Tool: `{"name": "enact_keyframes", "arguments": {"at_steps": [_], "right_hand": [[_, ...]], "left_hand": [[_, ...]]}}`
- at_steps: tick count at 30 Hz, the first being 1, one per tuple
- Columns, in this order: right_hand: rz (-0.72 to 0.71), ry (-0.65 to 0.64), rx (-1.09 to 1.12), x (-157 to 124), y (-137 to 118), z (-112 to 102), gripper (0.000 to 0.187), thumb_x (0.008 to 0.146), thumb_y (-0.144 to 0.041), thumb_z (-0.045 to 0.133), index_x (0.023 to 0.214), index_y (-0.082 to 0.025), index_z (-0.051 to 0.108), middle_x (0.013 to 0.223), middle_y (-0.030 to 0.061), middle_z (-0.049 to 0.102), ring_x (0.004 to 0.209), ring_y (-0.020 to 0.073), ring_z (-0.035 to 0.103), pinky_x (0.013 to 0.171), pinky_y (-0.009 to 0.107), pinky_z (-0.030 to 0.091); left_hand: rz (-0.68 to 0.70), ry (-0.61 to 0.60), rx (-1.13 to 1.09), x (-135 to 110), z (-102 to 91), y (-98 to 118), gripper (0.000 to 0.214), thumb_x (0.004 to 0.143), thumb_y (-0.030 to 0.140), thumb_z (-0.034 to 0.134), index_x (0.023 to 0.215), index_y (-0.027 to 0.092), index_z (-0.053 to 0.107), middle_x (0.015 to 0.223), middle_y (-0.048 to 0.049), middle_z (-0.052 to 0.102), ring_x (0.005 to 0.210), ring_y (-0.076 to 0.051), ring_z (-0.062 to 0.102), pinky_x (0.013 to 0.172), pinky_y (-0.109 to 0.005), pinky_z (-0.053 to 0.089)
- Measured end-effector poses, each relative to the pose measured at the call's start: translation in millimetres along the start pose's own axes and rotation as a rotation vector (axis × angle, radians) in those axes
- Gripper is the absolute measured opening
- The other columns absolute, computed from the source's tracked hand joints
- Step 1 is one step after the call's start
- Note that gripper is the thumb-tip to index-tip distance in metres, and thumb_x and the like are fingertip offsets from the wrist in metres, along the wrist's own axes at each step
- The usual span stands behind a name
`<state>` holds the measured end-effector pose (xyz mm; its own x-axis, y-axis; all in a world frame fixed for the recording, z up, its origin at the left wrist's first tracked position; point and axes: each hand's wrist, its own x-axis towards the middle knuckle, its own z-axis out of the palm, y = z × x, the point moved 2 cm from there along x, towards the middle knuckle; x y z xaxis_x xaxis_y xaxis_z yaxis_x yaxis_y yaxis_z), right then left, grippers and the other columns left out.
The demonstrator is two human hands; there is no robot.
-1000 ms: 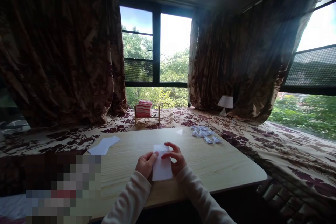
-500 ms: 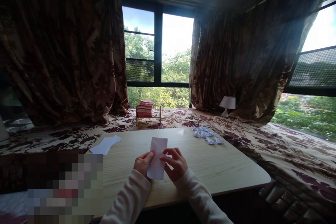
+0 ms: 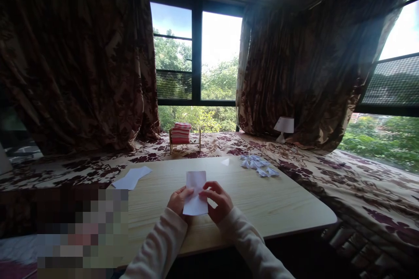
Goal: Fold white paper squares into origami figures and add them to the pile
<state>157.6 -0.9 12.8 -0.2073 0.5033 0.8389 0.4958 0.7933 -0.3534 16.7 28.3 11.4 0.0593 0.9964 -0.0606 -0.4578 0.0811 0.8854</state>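
A white rectangular sheet of paper (image 3: 196,181) is held above the near part of the table, its long side running away from me. My left hand (image 3: 178,199) grips its left edge, thumb on top and fingers behind it. On the right edge, my right hand (image 3: 218,200) pinches the sheet, thumb hidden behind the paper's edge and index finger curled over its face. Several folded white paper pieces (image 3: 258,165) lie in a cluster at the table's far right. Loose white paper sheets (image 3: 132,178) overlap at the left edge.
The pale wooden table (image 3: 288,209) has a rounded right corner. Beyond it, a patterned window seat (image 3: 219,141) carries a small rack with folded striped cloths (image 3: 180,133) and a white lamp (image 3: 284,125). A small white piece (image 3: 225,162) lies near the table's far edge.
My right hand has closed from loosely spread fingers onto the sheet's right edge. The paper has turned slightly and bends a little between my hands.
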Motion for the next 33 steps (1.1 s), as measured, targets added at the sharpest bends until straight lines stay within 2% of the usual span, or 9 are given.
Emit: {"name": "enact_keyframes", "arguments": {"at_steps": [6,13,22,27,29,33], "right_hand": [[0.033,-0.067,0.123,2.8,-5.8,-1.4,0.013,0.075,-0.016,0.054,0.082,-0.021,0.063,0.096,0.0061,0.060,0.082,0.0153,0.057,0.063,0.024,0.048],[0.107,-0.004,0.166,4.4,-1.2,-2.2,0.010,0.076,-0.018,0.053,0.072,-0.018,0.063,0.080,0.0050,0.062,0.062,0.0109,0.056,0.050,0.020,0.046],[0.113,-0.002,0.147,5.5,-3.2,-3.4,0.014,0.078,-0.019,0.051,0.067,-0.018,0.060,0.078,0.0042,0.060,0.059,0.0100,0.052,0.050,0.020,0.045],[0.116,0.058,0.122,6.7,-1.6,-4.7,0.018,0.079,-0.016,0.044,0.066,-0.017,0.057,0.075,0.0046,0.057,0.061,0.0108,0.052,0.052,0.021,0.044],[0.115,0.065,0.139,6.3,0.1,-4.1,0.016,0.078,-0.013,0.044,0.071,-0.018,0.058,0.077,0.0049,0.057,0.064,0.0116,0.053,0.053,0.021,0.045],[0.074,0.017,0.189,4.4,1.0,-1.6,0.019,0.065,-0.007,0.051,0.077,-0.019,0.060,0.090,0.0058,0.054,0.071,0.0136,0.055,0.056,0.023,0.047]], "left_hand": [[-0.006,-0.025,-0.031,-3.2,2.9,-0.2,0.016,0.056,0.019,0.068,0.070,0.013,0.064,0.059,-0.0019,0.064,0.050,-0.012,0.057,0.050,-0.024,0.048],[0.000,0.001,0.014,-1.3,0.1,-5.3,0.026,0.051,0.025,0.076,0.068,0.008,0.066,0.057,-0.0036,0.064,0.048,-0.009,0.056,0.047,-0.019,0.048],[0.008,0.004,0.035,-1.1,-0.6,-5.4,0.030,0.048,0.030,0.078,0.067,0.009,0.067,0.056,-0.0032,0.063,0.049,-0.009,0.055,0.047,-0.019,0.047],[0.018,-0.010,0.036,0.1,-0.4,-6.0,0.030,0.044,0.028,0.078,0.065,0.009,0.066,0.053,-0.0017,0.062,0.046,-0.009,0.054,0.046,-0.020,0.046],[0.029,-0.032,0.035,-0.2,0.5,-6.1,0.030,0.045,0.027,0.078,0.065,0.010,0.066,0.054,-0.0014,0.063,0.047,-0.009,0.054,0.047,-0.020,0.046],[0.065,-0.076,0.034,-2.1,3.1,-5.9,0.030,0.050,0.030,0.075,0.071,0.011,0.065,0.057,-0.0012,0.064,0.049,-0.010,0.055,0.049,-0.021,0.044]]}}
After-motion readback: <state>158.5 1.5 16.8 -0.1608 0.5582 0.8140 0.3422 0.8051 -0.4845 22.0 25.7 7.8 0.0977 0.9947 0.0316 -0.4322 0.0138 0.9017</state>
